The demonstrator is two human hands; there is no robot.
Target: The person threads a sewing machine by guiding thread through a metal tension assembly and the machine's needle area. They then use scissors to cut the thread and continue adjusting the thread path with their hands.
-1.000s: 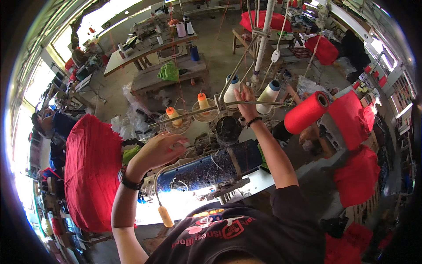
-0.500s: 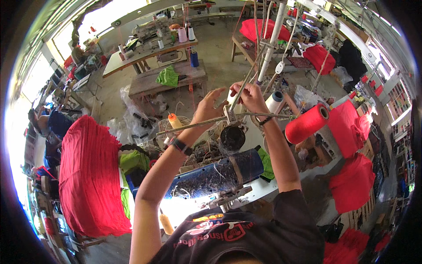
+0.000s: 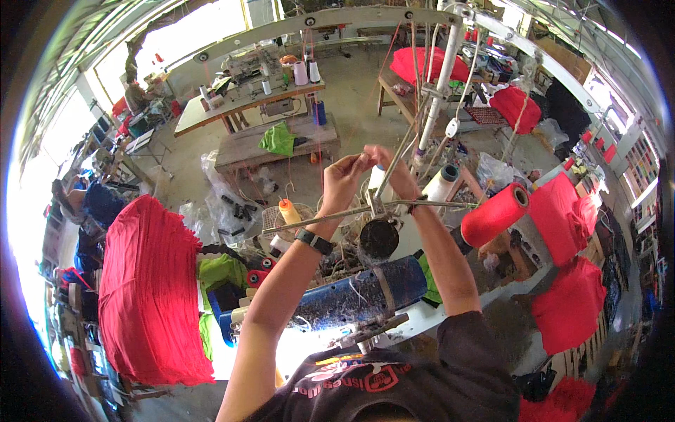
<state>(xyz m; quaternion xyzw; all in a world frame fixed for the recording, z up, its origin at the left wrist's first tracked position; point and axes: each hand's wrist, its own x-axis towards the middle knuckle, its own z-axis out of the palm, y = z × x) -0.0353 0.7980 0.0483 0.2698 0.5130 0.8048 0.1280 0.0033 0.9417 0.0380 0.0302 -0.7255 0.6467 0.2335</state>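
My left hand point(image 3: 342, 183) is raised with its fingertips pinched together; whatever lies between them is too small to make out. My right hand point(image 3: 396, 176) meets it there, its fingers curled and slightly blurred, partly behind a slanting rod of the thread stand point(image 3: 432, 119). A white thread cone point(image 3: 377, 176) stands just behind the hands. Below the wrists runs a thin crossbar point(image 3: 290, 226), with a black round cup point(image 3: 380, 240) under it. To the right are a white cone with a dark core point(image 3: 441, 186) and a big red thread cone point(image 3: 496, 215). An orange-yellow cone point(image 3: 288, 211) stands left.
A dirty blue machine cylinder point(image 3: 330, 299) lies between my arms. A tall stack of red fabric point(image 3: 149, 292) stands on the left; more red fabric point(image 3: 568, 302) lies right. Ahead are a wooden bench point(image 3: 235, 149) with green cloth point(image 3: 278, 140) and a sewing table point(image 3: 193, 121).
My left hand's spread fingers have closed into a pinch and moved in to meet the right hand. The right hand has come slightly lower and left. The view has shifted a little.
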